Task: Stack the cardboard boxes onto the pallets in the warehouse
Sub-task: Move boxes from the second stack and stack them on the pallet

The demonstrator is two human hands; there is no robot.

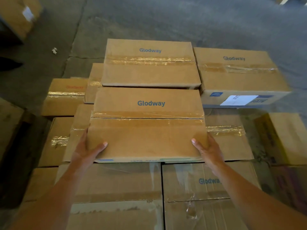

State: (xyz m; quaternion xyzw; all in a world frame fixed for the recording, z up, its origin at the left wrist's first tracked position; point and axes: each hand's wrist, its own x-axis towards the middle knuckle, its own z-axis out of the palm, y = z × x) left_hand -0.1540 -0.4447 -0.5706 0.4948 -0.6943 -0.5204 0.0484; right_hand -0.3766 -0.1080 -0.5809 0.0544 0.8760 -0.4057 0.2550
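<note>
Atop stacked cartons (116, 183), Glodway box (147, 130) crosswise, left hand (84, 150), right hand (209, 151), fingers (100, 146) gripping its ends.

The held box (147, 135) and neighbours (149, 72) read "Glodway"; one side (245, 99), "RATE".

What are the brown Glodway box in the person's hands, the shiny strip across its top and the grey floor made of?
Brown Glodway box: cardboard, matte, creased, flaps folded to a seam. Shiny strip: likely clear plastic tape, glossy, wrinkled, glinting. Grey floor: probably concrete, dull, rough, with a crack.
</note>
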